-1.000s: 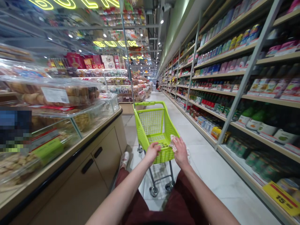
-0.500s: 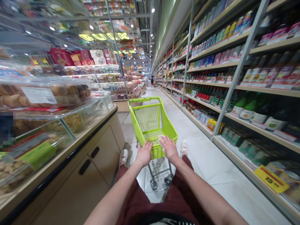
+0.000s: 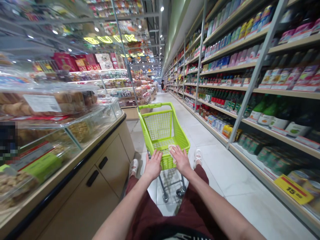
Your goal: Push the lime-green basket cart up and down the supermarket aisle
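Observation:
A lime-green plastic shopping cart (image 3: 180,133) on grey legs stands between my feet, its basket empty. My left hand (image 3: 153,165) is at the near rim, fingers laid over the edge and thumb to the left side, holding the cart. My right hand (image 3: 181,160) is on the same rim, a short way to the right. Under its fingers is a crumpled white wipe or tissue (image 3: 172,148), pressed against the rim and partly hidden by the hand.
On the left runs a counter (image 3: 110,163) with boxed baked goods (image 3: 42,103). Tall shelves (image 3: 246,88) of bottles and cans line the right side, with a yellow price tag (image 3: 293,189) low down. A tiled aisle (image 3: 160,97) leads ahead, where a person (image 3: 162,86) is far off.
The view has shifted very slightly. Both hands stay on the near rim, and the wipe under my right hand has moved barely to the left.

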The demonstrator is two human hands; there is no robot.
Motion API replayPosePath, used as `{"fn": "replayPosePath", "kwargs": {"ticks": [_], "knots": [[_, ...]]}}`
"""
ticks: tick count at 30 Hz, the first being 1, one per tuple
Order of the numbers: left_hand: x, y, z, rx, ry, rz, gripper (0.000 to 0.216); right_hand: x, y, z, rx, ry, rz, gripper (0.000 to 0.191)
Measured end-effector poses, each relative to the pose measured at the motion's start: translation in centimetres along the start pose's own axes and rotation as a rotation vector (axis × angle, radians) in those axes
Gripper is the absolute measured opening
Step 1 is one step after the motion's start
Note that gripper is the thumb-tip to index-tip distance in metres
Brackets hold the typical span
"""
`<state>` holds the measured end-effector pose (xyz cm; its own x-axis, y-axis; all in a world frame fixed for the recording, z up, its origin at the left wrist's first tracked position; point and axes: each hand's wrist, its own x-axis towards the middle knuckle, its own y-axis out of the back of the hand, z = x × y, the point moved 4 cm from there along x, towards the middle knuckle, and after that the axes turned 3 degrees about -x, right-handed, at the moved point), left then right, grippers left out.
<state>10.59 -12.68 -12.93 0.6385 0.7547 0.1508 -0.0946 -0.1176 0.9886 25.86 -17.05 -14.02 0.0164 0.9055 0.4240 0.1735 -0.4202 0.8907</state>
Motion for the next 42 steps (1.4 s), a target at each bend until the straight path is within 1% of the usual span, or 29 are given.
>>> {"fn": "replayPosePath", "kwargs": {"ticks": [3,5,7,9,12,14,15,17,21,23,28,32,35,38,40,42], "knots": [[-0.2,0.0,-0.3,0.0,0.017,-0.013,0.066,0.2,1.2,3.8,-0.062,-0.204,0.039,0.058],[-0.2,-0.1,-0.3,0.002,0.032,-0.019,0.067,0.3,1.7,4.7,-0.077,-0.271,0.046,0.057],[-0.1,-0.1,-0.3,0.006,0.044,-0.012,0.067,0.3,1.5,3.6,-0.057,-0.245,0.024,0.057],[0.0,-0.1,-0.3,0.007,0.049,-0.003,0.065,0.2,0.8,1.0,-0.016,-0.158,0.002,0.058],[-0.1,-0.1,-0.4,-0.001,0.042,0.009,0.064,0.0,-0.2,-3.1,0.039,0.02,0.0,0.061],[-0.3,0.0,-0.6,0.0,0.043,0.02,0.064,-0.3,-0.5,-4.3,0.054,0.094,0.007,0.062],[-0.4,0.0,-0.7,0.002,0.047,0.026,0.064,-0.4,-0.6,-4.2,0.052,0.104,0.014,0.063],[-0.7,0.2,-0.9,0.005,0.056,0.035,0.063,-0.6,-0.5,-2.8,0.034,0.069,0.036,0.062],[-1.0,0.5,-1.0,-0.002,0.067,0.044,0.06,-0.9,-0.2,1.6,-0.002,-0.083,0.102,0.061],[-1.1,0.7,-0.8,-0.001,0.068,0.042,0.06,-0.8,-0.2,3.2,0.016,-0.118,0.113,0.062],[-1.0,1.0,0.2,0.02,0.052,0.048,0.057,0.1,-0.8,5.2,0.081,-0.122,0.131,0.063],[-0.6,1.0,2.0,0.023,0.027,0.053,0.055,0.5,-0.8,6.9,0.087,-0.137,0.157,0.067],[-0.3,1.0,3.8,0.007,-0.002,0.053,0.054,0.6,-0.1,8.4,0.066,-0.208,0.152,0.065],[0.0,1.1,5.5,-0.021,-0.079,0.03,0.055,0.7,0.9,9.7,0.023,-0.309,0.109,0.063],[0.4,1.2,6.0,-0.036,-0.127,0.003,0.057,0.6,1.5,10.2,0.0,-0.366,0.091,0.062],[1.0,1.3,5.7,-0.028,-0.134,-0.015,0.061,0.3,2.0,10.1,-0.006,-0.391,0.094,0.062]]}}
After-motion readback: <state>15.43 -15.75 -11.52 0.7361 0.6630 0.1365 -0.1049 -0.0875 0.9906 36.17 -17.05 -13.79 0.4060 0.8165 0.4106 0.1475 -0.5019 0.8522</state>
